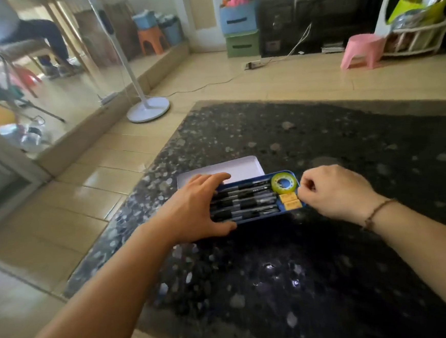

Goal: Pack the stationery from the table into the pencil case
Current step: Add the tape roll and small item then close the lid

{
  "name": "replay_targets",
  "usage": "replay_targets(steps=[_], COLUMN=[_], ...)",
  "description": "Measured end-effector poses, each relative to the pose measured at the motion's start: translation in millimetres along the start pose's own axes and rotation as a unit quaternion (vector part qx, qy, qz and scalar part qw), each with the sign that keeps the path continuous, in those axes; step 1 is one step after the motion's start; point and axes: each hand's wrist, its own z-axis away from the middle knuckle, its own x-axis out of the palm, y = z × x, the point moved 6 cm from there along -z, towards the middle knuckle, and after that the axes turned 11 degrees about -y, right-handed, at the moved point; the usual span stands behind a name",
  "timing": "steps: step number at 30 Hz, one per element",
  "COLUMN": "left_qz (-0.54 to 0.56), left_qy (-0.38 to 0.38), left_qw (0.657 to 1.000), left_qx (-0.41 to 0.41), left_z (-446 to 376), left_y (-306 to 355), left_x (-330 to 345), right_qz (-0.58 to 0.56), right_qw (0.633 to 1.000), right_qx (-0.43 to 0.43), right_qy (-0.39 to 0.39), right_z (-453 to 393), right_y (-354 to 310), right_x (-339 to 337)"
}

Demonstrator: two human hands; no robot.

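Head view, left to right: left hand [197, 207] lies spread over the left end of the open pencil case [257, 218] at frame centre, on the dark speckled table [321, 139]. Inside sit black pens [246, 201], a tape roll [284, 182] and two orange erasers [289, 201]. Right hand [335, 192] is curled, fingertips pinched at the case's right edge.

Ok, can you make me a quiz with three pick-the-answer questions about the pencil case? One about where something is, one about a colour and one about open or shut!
1. Where is the tape roll?
A. in the pencil case's far right corner
B. on the floor
C. under the lid

2. What colour are the two small blocks in the case?
A. pink
B. orange-yellow
C. white

3. How is the case?
A. zipped shut
B. upside down
C. open, lid lying behind it

Answers:
1 A: the roll sits inside, beside the pens.
2 B: both blocks look orange-yellow.
3 C: the tray's contents show, with the left hand on its left end and the right hand at its right end.
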Motion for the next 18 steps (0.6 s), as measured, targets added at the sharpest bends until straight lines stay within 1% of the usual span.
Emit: replay_targets(steps=[3, 6, 13, 18], left_qz=[0.009, 0.02, 0.033, 0.038], left_qy=[-0.007, -0.01, 0.008, 0.003], left_qw=[1.0, 0.999, 0.999, 0.999], left_qx=[-0.028, -0.041, -0.032, -0.035], left_z=[4.6, 4.6, 1.1, 2.6], left_y=[-32.9, -50.0, -56.0, -57.1], left_x=[2.4, 12.3, 25.3, 28.5], right_qz=[-0.01, -0.013, 0.009, 0.017], right_qw=[1.0, 1.0, 1.0, 0.999], right_qx=[-0.015, -0.015, -0.007, -0.017], right_qy=[-0.004, -0.005, -0.002, -0.023], right_z=[-26.6, -41.8, -47.1, -46.9], right_y=[-23.6, -31.5, -28.5, -29.9], right_x=[15.9, 29.5, 43.5, 42.9])
